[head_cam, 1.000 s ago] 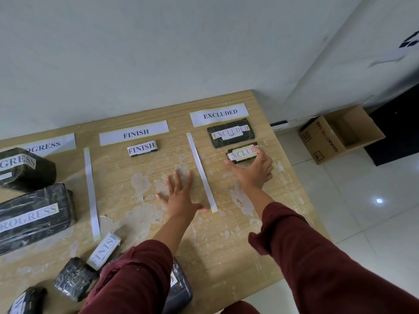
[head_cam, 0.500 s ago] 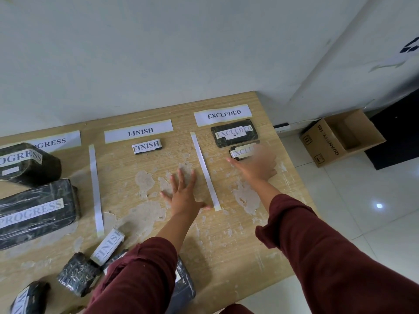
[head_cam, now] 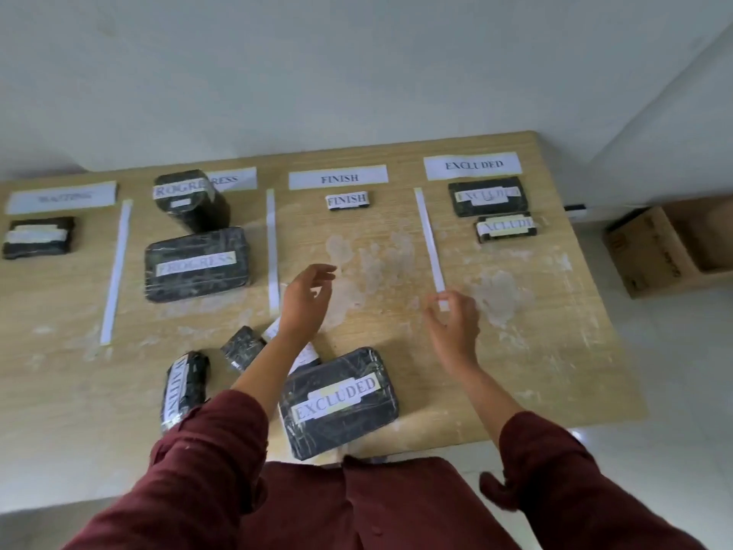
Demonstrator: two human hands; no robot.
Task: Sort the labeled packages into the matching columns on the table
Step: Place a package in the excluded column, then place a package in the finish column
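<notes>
On the wooden table, white strips mark columns headed WAITING, PROGRESS, FINISH and EXCLUDED. Black wrapped packages lie in them: one under WAITING, two PROGRESS, a small FINISH, two EXCLUDED. Near the front edge lie a large EXCLUDED package, a WAITING package, a small black one and a FINISH one partly hidden under my left arm. My left hand and my right hand hover above the table, fingers apart, holding nothing.
A white wall runs behind the table. An open cardboard box stands on the tiled floor to the right of the table. The table surface is worn with pale patches in the FINISH and EXCLUDED columns.
My right hand let go of the small EXCLUDED package and pulled back toward me. My left hand lifted off the table. The view swung left, showing the WAITING column.
</notes>
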